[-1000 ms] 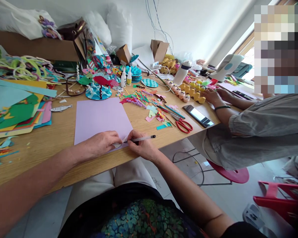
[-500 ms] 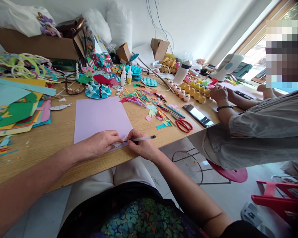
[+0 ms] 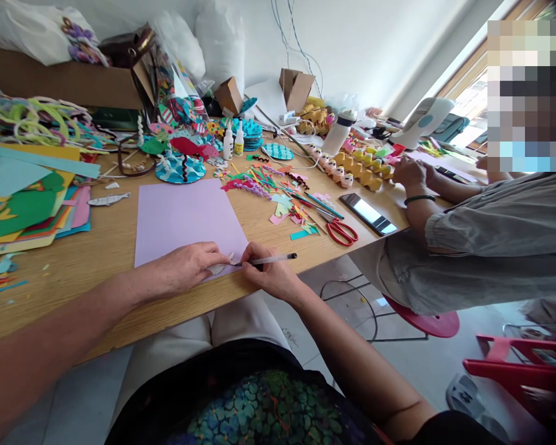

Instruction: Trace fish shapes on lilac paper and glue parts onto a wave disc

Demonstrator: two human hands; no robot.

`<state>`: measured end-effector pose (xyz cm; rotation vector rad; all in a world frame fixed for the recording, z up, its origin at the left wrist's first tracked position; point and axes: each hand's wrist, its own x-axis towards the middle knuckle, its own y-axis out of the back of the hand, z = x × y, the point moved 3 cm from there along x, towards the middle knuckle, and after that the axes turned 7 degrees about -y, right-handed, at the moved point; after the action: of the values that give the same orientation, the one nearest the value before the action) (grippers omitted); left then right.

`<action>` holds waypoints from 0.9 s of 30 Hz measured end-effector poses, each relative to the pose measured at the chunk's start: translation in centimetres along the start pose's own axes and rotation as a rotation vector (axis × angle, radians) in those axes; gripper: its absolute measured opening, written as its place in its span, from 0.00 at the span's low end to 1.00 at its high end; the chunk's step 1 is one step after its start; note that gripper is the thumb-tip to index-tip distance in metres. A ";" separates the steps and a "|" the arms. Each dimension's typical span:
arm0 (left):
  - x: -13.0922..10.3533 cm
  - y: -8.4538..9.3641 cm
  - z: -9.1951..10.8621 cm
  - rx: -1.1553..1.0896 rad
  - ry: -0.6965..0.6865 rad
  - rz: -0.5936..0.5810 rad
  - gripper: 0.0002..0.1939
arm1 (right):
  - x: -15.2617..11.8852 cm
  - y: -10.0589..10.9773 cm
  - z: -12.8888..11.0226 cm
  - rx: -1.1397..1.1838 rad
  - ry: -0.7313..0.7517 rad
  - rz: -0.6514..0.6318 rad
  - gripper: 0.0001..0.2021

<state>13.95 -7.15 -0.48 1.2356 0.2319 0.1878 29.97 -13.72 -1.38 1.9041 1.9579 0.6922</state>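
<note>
A sheet of light purple paper (image 3: pixel 185 219) lies at the table's near edge. On its near right corner sits a small pale cut-out (image 3: pixel 220 268), shaped like a fish, partly hidden under my fingers. My left hand (image 3: pixel 192 264) rests on the sheet, fingers stretched out and pressing the cut-out down. My right hand (image 3: pixel 267 272) is closed around a pen (image 3: pixel 278 258) with a clear barrel and dark cap end. Its tip touches down beside the cut-out's tail. Any drawn line is too small to make out.
Red-handled scissors (image 3: pixel 341 233), a phone (image 3: pixel 368 214) and paper scraps (image 3: pixel 282 207) lie to the right. Colored paper sheets (image 3: pixel 37 198) and a grey fish cut-out (image 3: pixel 110 199) are left. Glue bottles (image 3: pixel 228 142) stand behind. A co-worker's arm (image 3: pixel 419 198) is at far right.
My right hand and pen have shifted slightly to the right along the cut-out. My left hand stays pressed in place. The whole view has moved a little.
</note>
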 end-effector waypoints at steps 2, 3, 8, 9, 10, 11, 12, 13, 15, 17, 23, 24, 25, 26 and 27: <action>0.1 0.0 0.0 0.005 0.000 -0.017 0.24 | -0.1 0.1 0.0 0.003 -0.004 0.000 0.02; 0.1 -0.1 -0.1 0.003 -0.002 -0.022 0.24 | -0.1 0.2 -0.1 0.003 -0.005 0.001 0.02; 0.2 0.0 -0.1 -0.005 0.004 -0.037 0.24 | -0.2 0.4 0.0 -0.007 -0.025 0.005 0.02; 0.2 0.0 -0.1 -0.003 0.007 -0.037 0.24 | -0.3 0.4 0.0 -0.004 -0.029 0.002 0.02; 0.2 0.1 -0.1 -0.004 0.010 -0.035 0.24 | -0.2 0.4 0.1 0.004 -0.032 0.003 0.02; 0.3 0.1 -0.1 -0.009 0.012 -0.033 0.24 | -0.2 0.4 0.2 0.019 -0.032 0.005 0.02; 0.3 0.1 -0.1 -0.017 0.014 -0.031 0.24 | -0.2 0.4 0.3 0.042 -0.030 0.009 0.02; 0.3 0.1 -0.2 -0.027 0.015 -0.028 0.24 | -0.1 0.3 0.3 0.068 -0.026 0.017 0.02; 0.3 0.0 -0.3 -0.046 0.014 -0.021 0.24 | 0.0 0.2 0.3 0.111 -0.020 0.025 0.01; 0.3 0.0 -0.5 -0.058 0.012 -0.013 0.24 | 0.2 0.0 0.2 0.113 -0.018 0.012 0.01; 0.6 0.1 -0.5 -0.084 0.009 -0.020 0.24 | 0.4 -0.4 -0.2 0.048 0.006 -0.015 0.02; 0.6 0.1 -0.4 -0.088 0.012 -0.026 0.24 | 0.3 -0.4 -0.2 0.042 0.012 -0.015 0.02; 0.7 0.1 -0.4 -0.094 0.018 -0.034 0.24 | 0.3 -0.4 -0.2 0.037 0.016 -0.011 0.02; 0.7 0.2 -0.3 -0.101 0.023 -0.039 0.24 | 0.3 -0.4 -0.2 0.033 0.017 -0.006 0.02; 0.7 0.3 -0.3 -0.107 0.027 -0.041 0.24 | 0.3 -0.4 -0.3 0.030 0.016 -0.003 0.02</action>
<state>14.59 -6.63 -0.38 1.1222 0.2667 0.1790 29.44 -13.45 -1.38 1.9182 1.9908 0.6827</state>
